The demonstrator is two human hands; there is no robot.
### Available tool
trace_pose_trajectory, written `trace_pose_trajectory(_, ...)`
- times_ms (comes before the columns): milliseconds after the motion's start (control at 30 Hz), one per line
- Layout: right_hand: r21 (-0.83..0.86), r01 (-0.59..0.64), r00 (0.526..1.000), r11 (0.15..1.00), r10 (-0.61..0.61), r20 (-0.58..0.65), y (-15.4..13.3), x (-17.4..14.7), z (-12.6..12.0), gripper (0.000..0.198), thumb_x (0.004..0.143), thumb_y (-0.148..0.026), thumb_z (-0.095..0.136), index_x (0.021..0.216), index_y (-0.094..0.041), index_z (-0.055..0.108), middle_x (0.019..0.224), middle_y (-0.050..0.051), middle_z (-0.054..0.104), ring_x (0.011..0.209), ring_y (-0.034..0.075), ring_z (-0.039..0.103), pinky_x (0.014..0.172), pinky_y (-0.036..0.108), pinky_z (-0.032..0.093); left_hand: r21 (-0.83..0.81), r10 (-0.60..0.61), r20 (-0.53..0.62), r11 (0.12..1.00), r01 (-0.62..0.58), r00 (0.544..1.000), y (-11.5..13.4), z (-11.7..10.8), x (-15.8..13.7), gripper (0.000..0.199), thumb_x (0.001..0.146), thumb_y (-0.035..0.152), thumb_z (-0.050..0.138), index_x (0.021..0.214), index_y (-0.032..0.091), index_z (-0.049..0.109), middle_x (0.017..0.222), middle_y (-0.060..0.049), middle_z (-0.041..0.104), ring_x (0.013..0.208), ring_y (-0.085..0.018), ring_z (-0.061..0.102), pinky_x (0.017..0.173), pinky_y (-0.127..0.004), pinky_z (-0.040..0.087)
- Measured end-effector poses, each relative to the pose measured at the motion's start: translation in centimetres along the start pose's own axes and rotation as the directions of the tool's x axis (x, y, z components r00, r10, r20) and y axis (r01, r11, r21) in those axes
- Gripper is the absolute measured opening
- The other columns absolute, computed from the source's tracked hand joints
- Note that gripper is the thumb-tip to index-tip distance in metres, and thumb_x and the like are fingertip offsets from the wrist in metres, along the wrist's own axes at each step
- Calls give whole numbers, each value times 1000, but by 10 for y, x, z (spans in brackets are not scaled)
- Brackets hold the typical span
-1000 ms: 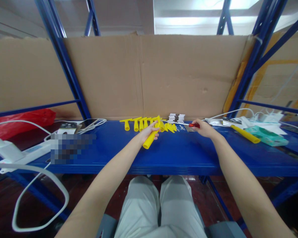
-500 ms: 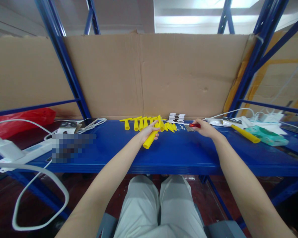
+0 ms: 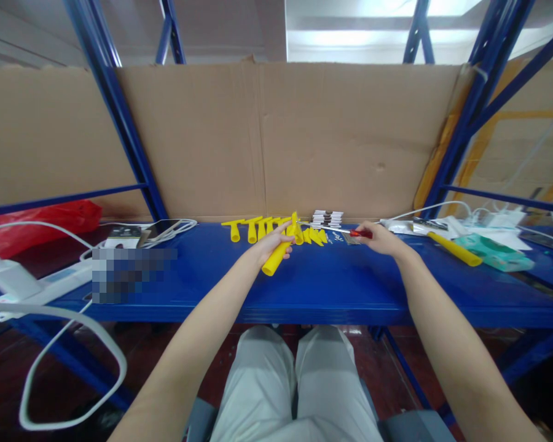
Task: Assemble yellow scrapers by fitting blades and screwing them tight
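My left hand [image 3: 274, 241] is wrapped around a yellow plastic scraper [image 3: 274, 263], its thick round handle pointing down toward me and its head tilted up. In my right hand [image 3: 376, 238] is a screwdriver [image 3: 360, 233] with a red handle. Its thin shaft runs left to the head of the held scraper; the exact contact at the tip is too small to make out. Several more yellow scrapers [image 3: 252, 231] stand in a row behind my left hand. Just right of the held one lie small yellow pointed pieces [image 3: 316, 237].
White-ended packs [image 3: 327, 218] are stacked at the back by the cardboard wall [image 3: 350, 135]. To the right lie a yellow tube [image 3: 455, 248] and a green packet [image 3: 500, 252]. A power strip [image 3: 50, 282] with cables and a red bag [image 3: 46, 221] occupy the left of the blue shelf [image 3: 322, 288].
My left hand and the scraper in it have shifted very slightly to the left. The screwdriver stays at the scraper's head, and my right hand is almost still.
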State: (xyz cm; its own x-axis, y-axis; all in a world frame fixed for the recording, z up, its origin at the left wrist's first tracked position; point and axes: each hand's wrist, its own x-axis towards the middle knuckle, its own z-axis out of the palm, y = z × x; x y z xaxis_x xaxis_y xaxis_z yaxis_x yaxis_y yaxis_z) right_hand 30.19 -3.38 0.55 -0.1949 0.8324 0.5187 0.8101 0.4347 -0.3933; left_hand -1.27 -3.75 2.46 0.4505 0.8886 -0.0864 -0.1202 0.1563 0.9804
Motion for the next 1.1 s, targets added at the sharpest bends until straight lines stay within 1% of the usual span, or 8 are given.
trace_pose_trajectory(167,44,16,998,999,-19,58,-6,0,1,12,72,-30,59,77,-20,59,75,4,67,70,19,61,67,31,49,67,10,-75,998,-5,997,2,-1,-3,75,82,1,44,146,33,21,66,2,52,39,-8,46,38,-18,35)
trace_pose_trajectory(333,75,36,994,997,-43,96,-12,1,4,13,74,-30,57,80,-20,62,77,5,68,72,20,62,69,32,50,98,40,-129,995,-28,991,3,-4,-2,75,80,1,46,145,33,26,69,0,54,40,-8,45,39,-19,36)
trace_pose_trajectory(500,63,53,991,997,-60,117,-20,0,5,15,75,-31,55,81,-19,63,79,5,69,73,20,62,70,32,49,183,40,-217,983,0,975,4,-4,-2,75,78,0,46,144,32,30,76,-2,57,39,-8,46,38,-20,36)
trace_pose_trajectory(667,70,39,984,997,-50,172,-28,-1,8,20,79,-37,50,76,-19,59,72,5,66,65,18,59,63,30,47,162,31,-246,987,10,969,3,-6,1,74,77,0,48,143,32,33,81,-4,59,39,-7,46,37,-19,36)
trace_pose_trajectory(767,29,38,990,999,-41,135,-26,0,12,21,76,-41,55,75,-20,56,71,4,65,64,18,58,62,30,46,162,21,-251,987,21,968,0,-8,4,73,78,2,49,142,33,34,85,-5,61,40,-7,46,38,-19,37)
trace_pose_trajectory(900,-66,42,997,997,-38,71,-20,1,16,23,69,-39,63,76,-22,49,65,0,60,59,16,53,56,27,41,182,10,-257,983,38,966,-3,-8,5,74,78,1,48,143,34,31,78,-3,59,40,-8,45,39,-20,38)
trace_pose_trajectory(1000,-111,70,996,991,-63,62,-21,1,15,20,71,-36,61,71,-22,47,63,-1,58,57,15,51,55,25,37,196,-3,-259,979,56,966,-4,-7,5,74,79,1,45,144,33,29,73,-1,55,39,-9,44,38,-20,37)
trace_pose_trajectory(1100,-121,100,993,988,-92,75,-24,0,14,20,73,-37,59,67,-22,47,62,0,58,57,15,51,54,25,36,205,-7,-261,977,62,965,-4,-5,4,72,81,2,42,144,32,27,68,1,52,39,-9,44,38,-20,36)
